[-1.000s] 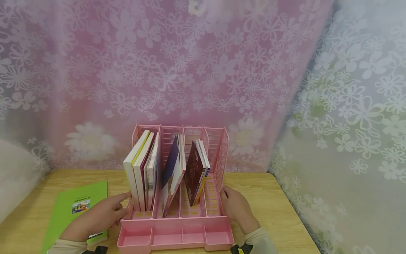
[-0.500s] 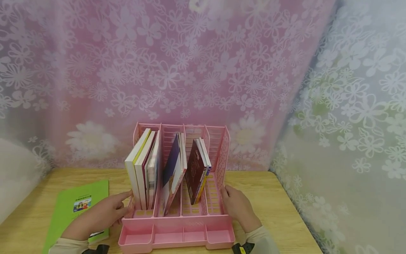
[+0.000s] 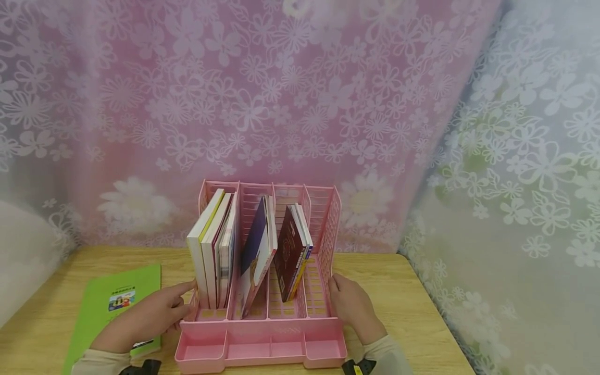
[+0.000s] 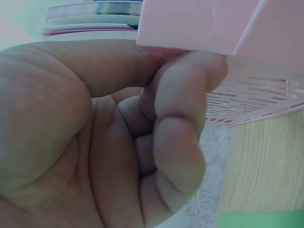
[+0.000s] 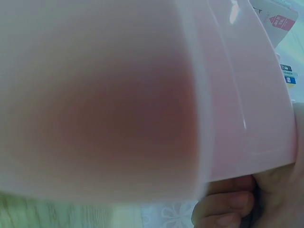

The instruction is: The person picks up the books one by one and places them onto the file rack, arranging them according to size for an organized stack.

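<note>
A pink plastic book rack [image 3: 262, 329] with upright dividers and a low front tray stands on the table. My left hand [image 3: 152, 316] grips its left side near the front; in the left wrist view, thumb and curled fingers [image 4: 180, 95] pinch the pink edge. My right hand [image 3: 352, 303] holds the right side wall, and in the right wrist view its fingers [image 5: 223, 204] bend under the pink plastic. Thick white books [image 3: 206, 260] fill the left slot. Thin books [image 3: 258, 260] lean in the second slot, and a dark red book [image 3: 288, 255] leans with others in the third.
A green booklet [image 3: 117, 281] lies flat on the wooden table [image 3: 398, 312] at the left, partly beneath my left forearm. Behind the rack hangs a pink flowered curtain [image 3: 281, 104]. Another pale flowered curtain [image 3: 515, 234] runs along the right edge.
The whole head view has shifted very slightly. Both hands keep their hold on the rack's sides, and the books stay in their slots.
</note>
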Action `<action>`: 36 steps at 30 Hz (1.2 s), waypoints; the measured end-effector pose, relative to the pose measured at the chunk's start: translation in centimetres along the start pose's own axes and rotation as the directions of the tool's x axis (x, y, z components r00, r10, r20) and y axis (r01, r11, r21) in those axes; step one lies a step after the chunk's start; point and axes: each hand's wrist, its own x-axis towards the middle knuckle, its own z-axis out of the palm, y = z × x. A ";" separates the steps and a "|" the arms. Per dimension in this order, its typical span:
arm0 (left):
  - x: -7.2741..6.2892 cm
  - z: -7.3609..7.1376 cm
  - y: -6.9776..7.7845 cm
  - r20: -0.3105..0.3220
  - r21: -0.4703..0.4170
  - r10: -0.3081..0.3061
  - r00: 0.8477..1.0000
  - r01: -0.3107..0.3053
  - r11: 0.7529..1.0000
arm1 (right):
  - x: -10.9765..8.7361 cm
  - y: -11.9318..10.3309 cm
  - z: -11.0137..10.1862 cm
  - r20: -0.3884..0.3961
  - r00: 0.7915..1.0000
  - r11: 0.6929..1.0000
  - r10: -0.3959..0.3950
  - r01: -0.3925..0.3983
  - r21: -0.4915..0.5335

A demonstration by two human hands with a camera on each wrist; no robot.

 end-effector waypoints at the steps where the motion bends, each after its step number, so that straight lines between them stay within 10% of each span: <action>1: 0.0 0.0 0.1 -0.005 0.001 -0.005 1.000 0.005 1.000 | 0.0 0.0 0.0 0.000 1.000 1.000 0.001 -0.001 0.001; 36: -0.5 0.3 -0.9 -0.035 0.011 0.009 0.999 -0.009 1.000 | 0.5 -0.3 0.2 0.020 1.000 0.999 -0.015 0.014 0.040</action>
